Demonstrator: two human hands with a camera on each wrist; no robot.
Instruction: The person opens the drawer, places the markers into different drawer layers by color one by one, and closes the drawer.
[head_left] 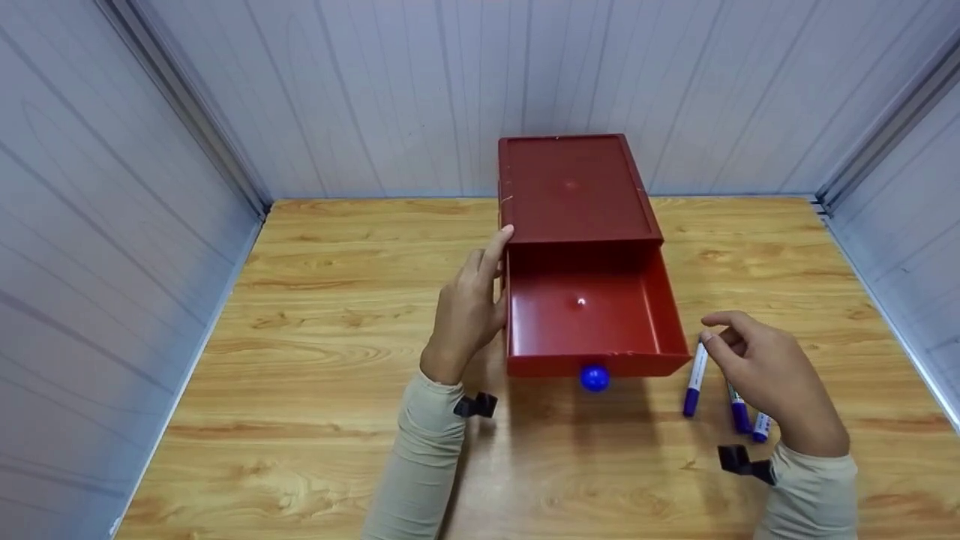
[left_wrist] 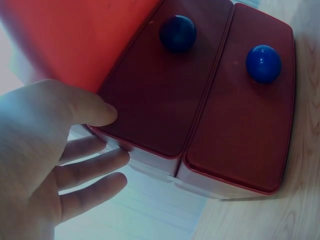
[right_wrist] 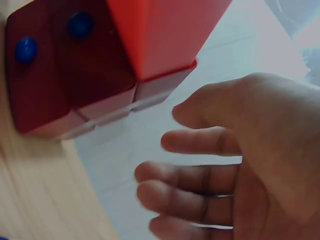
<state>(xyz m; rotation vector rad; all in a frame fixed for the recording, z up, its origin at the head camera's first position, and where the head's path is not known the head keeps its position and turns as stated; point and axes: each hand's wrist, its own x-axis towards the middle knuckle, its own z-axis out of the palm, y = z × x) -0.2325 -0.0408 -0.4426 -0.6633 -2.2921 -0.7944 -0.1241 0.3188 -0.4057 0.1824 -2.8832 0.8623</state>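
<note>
The left hand (head_left: 466,315) rests flat against the side of the red plastic drawer box (head_left: 574,187) on the wooden table (head_left: 315,337); its top drawer (head_left: 592,319) stands pulled out. The head view alone shows three blue markers (head_left: 695,379) under the right hand (head_left: 772,375), fingers loose, holding nothing. The wrist views show two blue knobs (left_wrist: 263,63).
</note>
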